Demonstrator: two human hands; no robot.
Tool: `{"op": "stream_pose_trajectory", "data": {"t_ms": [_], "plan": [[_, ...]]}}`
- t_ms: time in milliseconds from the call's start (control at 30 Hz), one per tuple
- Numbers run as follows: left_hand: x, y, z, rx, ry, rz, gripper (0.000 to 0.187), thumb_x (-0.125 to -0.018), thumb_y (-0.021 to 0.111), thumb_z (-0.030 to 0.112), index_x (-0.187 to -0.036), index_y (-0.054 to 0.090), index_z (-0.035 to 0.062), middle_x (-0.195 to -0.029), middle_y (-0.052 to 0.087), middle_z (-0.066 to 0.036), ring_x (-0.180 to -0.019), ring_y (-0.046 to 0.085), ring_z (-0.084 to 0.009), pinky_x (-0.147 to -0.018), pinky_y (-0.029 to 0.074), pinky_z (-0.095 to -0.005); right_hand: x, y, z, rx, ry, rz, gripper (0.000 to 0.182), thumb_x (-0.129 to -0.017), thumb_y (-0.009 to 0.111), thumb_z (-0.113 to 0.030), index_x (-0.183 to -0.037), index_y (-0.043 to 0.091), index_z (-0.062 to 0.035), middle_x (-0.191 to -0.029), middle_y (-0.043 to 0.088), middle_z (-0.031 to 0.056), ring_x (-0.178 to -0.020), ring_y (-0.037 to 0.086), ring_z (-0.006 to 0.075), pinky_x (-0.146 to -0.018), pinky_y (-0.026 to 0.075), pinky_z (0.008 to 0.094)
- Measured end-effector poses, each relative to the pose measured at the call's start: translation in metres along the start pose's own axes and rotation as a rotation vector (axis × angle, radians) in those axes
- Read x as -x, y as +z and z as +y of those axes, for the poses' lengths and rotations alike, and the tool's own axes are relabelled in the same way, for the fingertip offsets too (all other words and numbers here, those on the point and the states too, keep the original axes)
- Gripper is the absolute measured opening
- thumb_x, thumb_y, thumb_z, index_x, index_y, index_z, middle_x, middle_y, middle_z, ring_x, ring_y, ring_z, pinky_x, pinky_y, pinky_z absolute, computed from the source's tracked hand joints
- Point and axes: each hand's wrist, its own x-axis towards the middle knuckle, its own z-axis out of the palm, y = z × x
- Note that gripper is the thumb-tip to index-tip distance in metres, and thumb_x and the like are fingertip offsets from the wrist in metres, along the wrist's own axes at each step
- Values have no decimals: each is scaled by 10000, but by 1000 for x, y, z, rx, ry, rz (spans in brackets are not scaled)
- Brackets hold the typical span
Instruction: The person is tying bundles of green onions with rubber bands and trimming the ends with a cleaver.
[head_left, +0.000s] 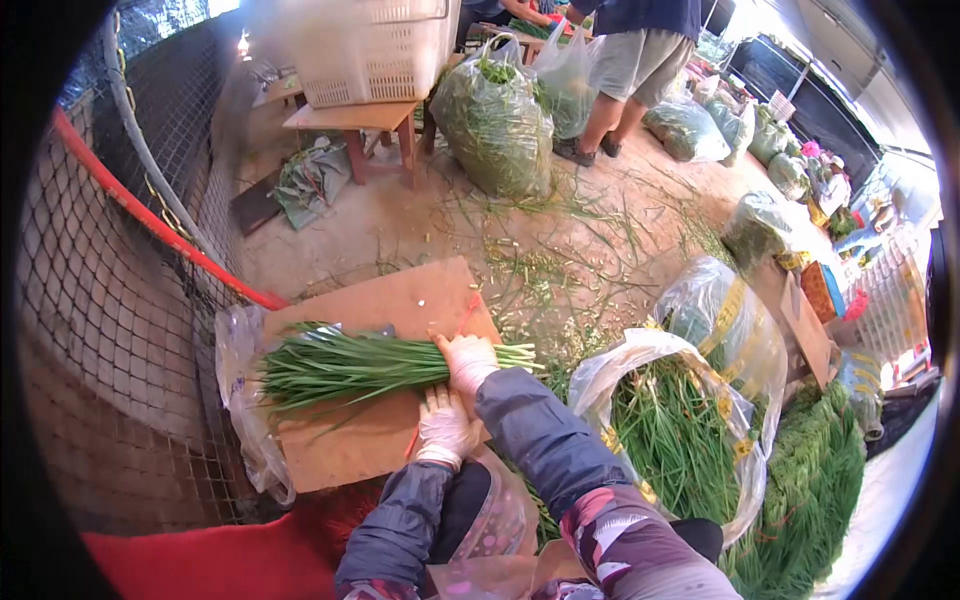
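Note:
A bunch of long green garlic chives [350,365] lies across a brown board [350,455], leaves to the left and pale stalk ends to the right. My right hand [468,362], in a thin whitish glove, is closed over the bunch near the stalk ends. Just below it, my left hand [445,428], also gloved, rests with fingers stretched out and fingertips against the bunch's near edge. A red tie [469,312] shows beyond the bunch, and a bit of red shows beside my left wrist. Whether these join under the chives is hidden.
An open plastic bag of chives [670,425] stands right of the board, beside heaped greens [810,490]. Mesh fencing [110,350] borders the left. Ahead are a full bag [495,125], a white crate [365,50] on a wooden stool [365,118], and a standing person [640,60].

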Motion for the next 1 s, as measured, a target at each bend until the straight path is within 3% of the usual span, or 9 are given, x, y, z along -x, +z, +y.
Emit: {"op": "stream_pose_trajectory", "data": {"t_ms": [133, 167, 200, 400, 533, 600, 667, 867, 1000], "plan": [[9, -12, 5, 137, 11, -109, 400, -630, 621, 165, -977, 549, -18, -1106, 538, -219, -994, 522, -388, -779, 496, -453, 9, 15, -2, 77, 6, 49, 332, -880, 499, -169, -1206, 545, -204, -958, 671, 81, -899, 661, 263, -744, 493, 427], [7, -17, 8, 151, -19, -160, 406, -641, 622, 161, -993, 547, -26, -1111, 535, -226, -999, 519, -398, -791, 495, -455, 7, 22, -1, 28, 22, 40, 523, -731, 685, -180, -1227, 521, -184, -976, 653, 92, -901, 650, 273, -738, 483, 426], [6, -18, 9, 165, -44, -200, 412, -652, 624, 158, -1008, 545, -34, -1117, 531, -232, -1003, 516, -408, -804, 495, -458, 7, 24, 0, 38, 10, 37, 598, -701, 719, -196, -1261, 510, -194, -995, 649, 88, -919, 647, 267, -746, 488, 423], [1, -11, 10, 189, -91, -142, 478, -709, 647, 194, -1108, 534, -43, -1162, 520, -232, -1022, 508, -427, -849, 483, -487, 3, 24, 8, -15, -46, 50, 693, -695, 734, -228, -1337, 473, -217, -996, 647, 82, -943, 639, 261, -773, 495, 416], [15, -46, 2, 175, 16, -79, 455, -734, 684, 225, -1127, 552, 38, -1167, 520, -191, -993, 545, -380, -811, 492, -471, 7, 19, 7, 25, -71, 25, 668, -719, 719, -304, -1337, 478, -230, -970, 647, 82, -922, 642, 253, -748, 497, 403], [21, -53, -19, 55, -58, 52, 405, -711, 704, 240, -1033, 556, 45, -1086, 518, -173, -957, 549, -351, -746, 495, -467, 9, 15, 7, 4, -73, 63, 467, -835, 592, -206, -1296, 521, -229, -936, 668, 64, -876, 664, 240, -720, 506, 411], [28, -42, -37, 62, -266, -92, 401, -714, 704, 221, -1041, 556, 43, -1070, 516, -172, -944, 553, -349, -742, 499, -454, 3, 22, 8, 30, -72, 71, 428, -853, 571, -218, -1280, 533, -233, -928, 670, 57, -866, 667, 236, -716, 501, 411], [20, -2, -23, 80, -220, -124, 146, -776, 603, 134, -901, 557, 75, -792, 626, -156, -696, 635, -358, -614, 514, -465, -17, 10, -6, 61, -256, 83, 340, -911, 473, -209, -1240, 556, -239, -956, 677, 45, -915, 663, 234, -747, 481, 422], [19, 2, -14, 144, -188, -119, 137, -773, 617, 138, -881, 557, 80, -760, 619, -140, -693, 629, -356, -614, 509, -469, -15, 0, -11, 14, -246, -86, 793, -699, 761, -300, -1404, 400, -267, -1156, 620, 66, -1055, 609, 230, -862, 435, 454]]}}
